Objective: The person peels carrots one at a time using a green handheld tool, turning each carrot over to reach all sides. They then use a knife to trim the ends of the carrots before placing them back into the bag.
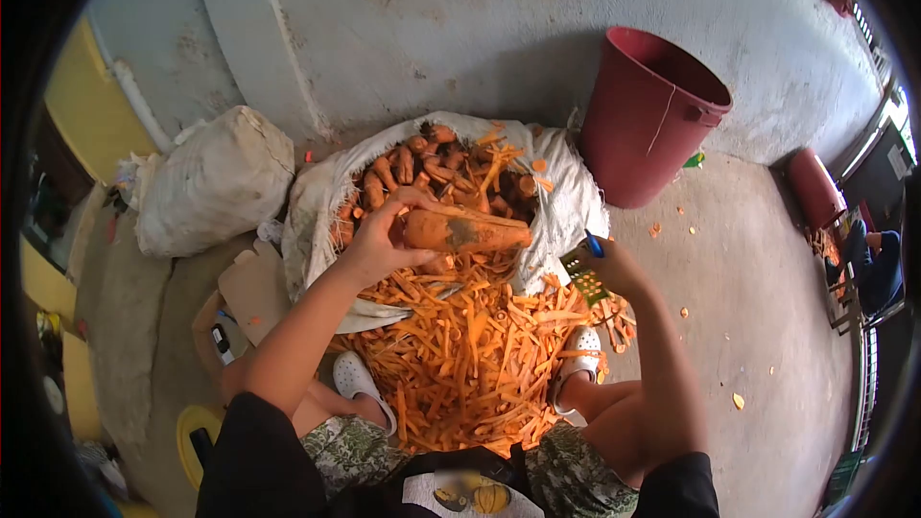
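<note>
My left hand [389, 238] is wrapped around the thick end of a large carrot [470, 232], which lies sideways in the air above the pile. Its skin is orange with a dark patch, and a strip along the upper side looks cut. To the right, my right hand [617, 269] grips a blue-handled tool with a broad perforated blade [585, 280]. The blade points down, apart from the carrot. Beneath both hands spreads a heap of carrot peelings [470, 355]. Behind it, an open white sack [566, 197] holds many whole carrots [403, 168].
A tall maroon bin [633, 125] stands by the wall at back right. At left sit a full white sack [216, 182] and an opened cardboard box [254, 293]. White clogs [360, 388] flank the peelings. Another person [878, 264] sits at far right.
</note>
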Demonstrator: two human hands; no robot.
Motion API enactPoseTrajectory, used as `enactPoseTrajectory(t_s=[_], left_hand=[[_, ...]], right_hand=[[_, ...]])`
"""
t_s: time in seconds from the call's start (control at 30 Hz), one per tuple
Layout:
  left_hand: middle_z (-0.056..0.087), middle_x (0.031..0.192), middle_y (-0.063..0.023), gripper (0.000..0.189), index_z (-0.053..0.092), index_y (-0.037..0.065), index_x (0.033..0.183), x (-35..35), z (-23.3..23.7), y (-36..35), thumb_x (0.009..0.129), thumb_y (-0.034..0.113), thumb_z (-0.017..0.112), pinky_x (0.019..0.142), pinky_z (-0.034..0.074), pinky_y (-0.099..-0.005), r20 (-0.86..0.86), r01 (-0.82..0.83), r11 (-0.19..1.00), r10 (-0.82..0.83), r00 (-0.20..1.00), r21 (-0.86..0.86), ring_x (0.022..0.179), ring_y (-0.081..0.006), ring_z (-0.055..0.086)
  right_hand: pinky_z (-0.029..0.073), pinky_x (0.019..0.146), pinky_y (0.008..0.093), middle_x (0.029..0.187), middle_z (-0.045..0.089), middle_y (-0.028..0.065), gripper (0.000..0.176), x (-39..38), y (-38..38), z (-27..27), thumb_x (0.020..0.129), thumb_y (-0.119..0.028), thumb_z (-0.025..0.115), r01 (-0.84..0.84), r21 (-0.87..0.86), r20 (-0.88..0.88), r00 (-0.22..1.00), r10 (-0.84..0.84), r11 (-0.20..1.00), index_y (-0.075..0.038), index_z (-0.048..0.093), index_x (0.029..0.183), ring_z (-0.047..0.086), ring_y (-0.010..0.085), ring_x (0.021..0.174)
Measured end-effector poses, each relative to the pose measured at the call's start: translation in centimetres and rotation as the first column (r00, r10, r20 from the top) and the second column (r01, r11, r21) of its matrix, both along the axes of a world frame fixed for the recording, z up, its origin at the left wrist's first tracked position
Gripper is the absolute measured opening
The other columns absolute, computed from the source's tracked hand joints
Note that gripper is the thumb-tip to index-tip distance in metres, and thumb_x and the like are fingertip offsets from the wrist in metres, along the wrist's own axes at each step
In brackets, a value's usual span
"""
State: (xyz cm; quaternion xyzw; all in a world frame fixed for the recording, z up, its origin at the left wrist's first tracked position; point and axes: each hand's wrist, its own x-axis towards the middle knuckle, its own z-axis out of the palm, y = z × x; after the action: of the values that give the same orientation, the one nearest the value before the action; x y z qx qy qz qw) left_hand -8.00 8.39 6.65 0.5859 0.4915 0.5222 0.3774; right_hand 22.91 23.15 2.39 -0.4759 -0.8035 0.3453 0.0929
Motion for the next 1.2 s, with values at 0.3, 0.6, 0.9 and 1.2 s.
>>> enactPoseTrajectory(t_s=[0.3, 0.6, 0.9, 1.2], left_hand=[[0.033, 0.114, -0.0097, 0.053, 0.040, 0.011, 0.106, 3.7, 1.0, -10.1, 0.063, -0.005, 0.067, 0.087, 0.045, -0.0318, -0.393, 0.012, 0.936, 0.135, 0.909, 0.351, 0.112, -0.0220, 0.039], [0.047, 0.114, -0.0092, 0.059, 0.034, 0.004, 0.125, 4.1, -4.6, -10.7, 0.080, 0.036, 0.056, 0.080, 0.047, -0.0295, 0.461, 0.275, 0.925, -0.130, 0.878, -0.263, 0.104, -0.0173, 0.048], [0.051, 0.074, -0.0047, 0.015, 0.050, 0.011, 0.078, 6.1, -10.4, -8.6, 0.083, 0.022, 0.041, 0.076, 0.039, -0.0346, 0.275, -0.213, 0.602, 0.613, 0.740, -0.770, 0.074, -0.0149, 0.050], [0.043, 0.114, -0.0148, 0.035, 0.046, 0.004, 0.109, 2.8, -20.0, -7.9, 0.088, 0.031, 0.042, 0.090, 0.036, -0.0396, -0.112, -0.294, 0.805, 0.277, 0.954, -0.516, 0.107, -0.0286, 0.043]], right_hand=[[0.042, 0.068, 0.0290, 0.085, 0.057, 0.0083, 0.019, -7.5, -11.4, 2.0, 0.083, -0.013, 0.050, -0.077, -0.654, -0.561, 0.716, -0.414, 0.753, 0.000, 0.053, 0.096, 0.054, 0.0161, 0.077], [0.043, 0.053, 0.0285, 0.072, 0.058, 0.0076, 0.016, -8.7, -12.2, 0.7, 0.082, -0.011, 0.050, -0.084, -0.574, -0.579, 0.745, -0.331, 0.815, 0.003, 0.057, 0.086, 0.055, 0.0164, 0.060], [0.047, 0.046, 0.0306, 0.072, 0.060, 0.0131, 0.027, -10.4, -10.6, -2.5, 0.084, -0.013, 0.044, 0.216, -0.689, -0.328, 0.758, -0.563, 0.692, 0.005, 0.056, 0.100, 0.056, 0.0183, 0.049], [0.044, 0.045, 0.0298, 0.067, 0.058, 0.0088, 0.018, -6.9, -8.1, 3.1, 0.081, -0.015, 0.050, 0.178, -0.577, -0.556, 0.629, -0.543, 0.797, 0.001, 0.055, 0.085, 0.055, 0.0170, 0.051]])
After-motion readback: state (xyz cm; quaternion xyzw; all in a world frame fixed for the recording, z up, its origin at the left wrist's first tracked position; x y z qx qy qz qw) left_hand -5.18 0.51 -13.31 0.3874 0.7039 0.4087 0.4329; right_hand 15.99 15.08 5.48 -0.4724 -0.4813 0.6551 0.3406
